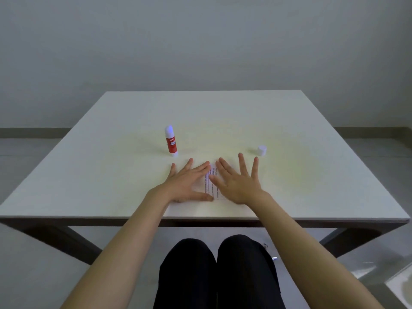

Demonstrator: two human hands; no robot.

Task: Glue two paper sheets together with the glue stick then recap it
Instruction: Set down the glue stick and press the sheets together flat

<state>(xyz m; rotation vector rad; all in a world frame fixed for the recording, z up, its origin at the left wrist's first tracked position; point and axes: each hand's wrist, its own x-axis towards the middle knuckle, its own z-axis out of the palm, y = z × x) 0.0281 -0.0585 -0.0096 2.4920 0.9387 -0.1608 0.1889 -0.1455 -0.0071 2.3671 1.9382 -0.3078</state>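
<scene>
Printed paper sheets (211, 185) lie flat near the table's front edge, with lines of text showing between my hands. My left hand (188, 182) rests palm down on the paper's left part, fingers spread. On the right part lies my right hand (237, 180), also flat with fingers apart. A red and white glue stick (171, 141) stands upright and uncapped behind my left hand, its bluish tip exposed. Its white cap (262, 150) sits apart on the table, behind my right hand.
The white table (312, 175) stands against a plain grey wall. My knees in dark trousers (218, 270) show below the table's front edge. A pale object (399, 284) lies on the floor at the lower right.
</scene>
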